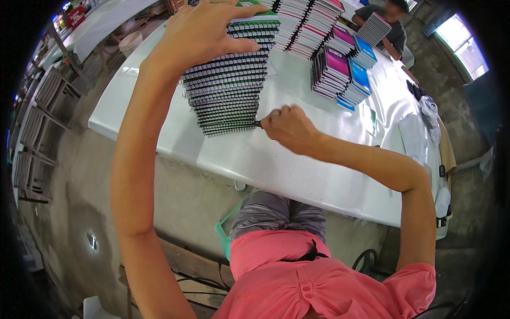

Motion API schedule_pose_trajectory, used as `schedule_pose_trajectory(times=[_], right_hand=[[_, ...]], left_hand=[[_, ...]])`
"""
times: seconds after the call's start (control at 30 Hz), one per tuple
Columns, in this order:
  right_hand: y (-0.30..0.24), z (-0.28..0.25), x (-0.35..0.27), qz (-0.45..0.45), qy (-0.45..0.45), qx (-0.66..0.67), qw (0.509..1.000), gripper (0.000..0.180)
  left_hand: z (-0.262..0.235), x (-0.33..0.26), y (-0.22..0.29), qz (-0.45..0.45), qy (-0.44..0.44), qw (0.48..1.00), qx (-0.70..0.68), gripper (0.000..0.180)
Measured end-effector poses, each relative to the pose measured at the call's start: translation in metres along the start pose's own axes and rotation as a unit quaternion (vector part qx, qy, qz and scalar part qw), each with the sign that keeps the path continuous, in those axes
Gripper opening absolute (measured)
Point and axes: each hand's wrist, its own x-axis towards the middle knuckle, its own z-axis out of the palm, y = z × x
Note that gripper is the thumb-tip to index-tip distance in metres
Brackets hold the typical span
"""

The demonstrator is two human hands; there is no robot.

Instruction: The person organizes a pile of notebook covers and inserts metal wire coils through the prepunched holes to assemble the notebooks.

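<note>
A tall stack of spiral-bound notebooks (228,98) stands on the white table in front of me, its rows of dark wire coils facing me and a green cover on top. My left hand (204,34) rests at the top of the stack, thumb and forefinger stretched apart across its upper right part. Low on the stack's right side, my right hand (289,129) is closed around a small dark tool (258,124). The tool's tip touches or nearly touches the coil ends there; its kind is mostly hidden by the fingers.
More spiral notebooks (303,26) stand in tall piles behind. Purple-covered notebooks (337,61) and blue-covered ones (359,77) are piled at right on the white table (239,159). Across it, another person (393,32) holds a notebook stack. Clear plastic (429,111) lies at the right edge.
</note>
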Motion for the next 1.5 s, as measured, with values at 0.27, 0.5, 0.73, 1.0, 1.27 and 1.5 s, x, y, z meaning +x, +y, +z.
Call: schedule_pose_trajectory(times=[0.27, 0.5, 0.73, 1.0, 1.27, 1.5], right_hand=[[0.038, -0.004, -0.004, -0.09, 0.029, 0.049, 0.994, 0.031], [0.038, 0.024, -0.003, -0.153, 0.137, -0.092, 0.974, 0.033], [0.041, 0.022, -0.003, -0.184, 0.184, -0.092, 0.961, 0.028], [0.031, 0.025, -0.009, -0.163, 0.16, -0.089, 0.97, 0.028], [-0.017, -0.004, -0.004, 0.078, -0.127, 0.004, 0.989, 0.02], [0.027, -0.002, -0.011, -0.062, 0.109, -0.012, 0.992, 0.028]], left_hand=[[0.003, -0.004, -0.002, -0.003, 0.007, 1.0, -0.021, 0.071], [0.008, 0.002, -0.012, 0.103, 0.044, 0.994, -0.012, 0.07], [-0.002, -0.001, 0.008, -0.077, -0.027, 0.996, 0.024, 0.073], [0.002, 0.002, 0.005, -0.034, -0.017, 0.998, -0.053, 0.07], [0.001, -0.002, -0.005, -0.049, -0.004, 0.995, -0.084, 0.07], [-0.001, -0.004, 0.003, 0.014, 0.026, 0.998, -0.063, 0.071]])
